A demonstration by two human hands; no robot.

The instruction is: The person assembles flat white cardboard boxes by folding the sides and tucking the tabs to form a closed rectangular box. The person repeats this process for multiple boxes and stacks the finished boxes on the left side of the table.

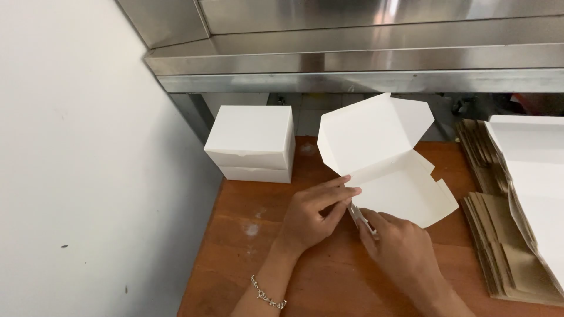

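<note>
While both hands work the near corner of the box (385, 170), it sits half-formed on the table (329, 282), lid flap raised toward the steel shelf (352, 58).

Head view: left hand (311, 214) pinches the near-left edge, fingers (341, 189) laid along the fold. Right hand (399, 243) grips a small folded flap at the same corner, fingers curled over it; exactly how the flap sits there is hidden. A bracelet (267, 293) sits on the left wrist.

Risks, as I judge them: the card is thin, so a hard pinch could crease the wall off the score line. The flap could miss its place and the corner spring open, since the far side is unsupported. The raised lid could flop down on the hands. Pushing sideways might slide the box into the flat blanks (529, 176) stacked right, or the brown sheets (499, 246) under them. Finished boxes (252, 144) stand stacked at back left, well apart, so low risk there.
</note>
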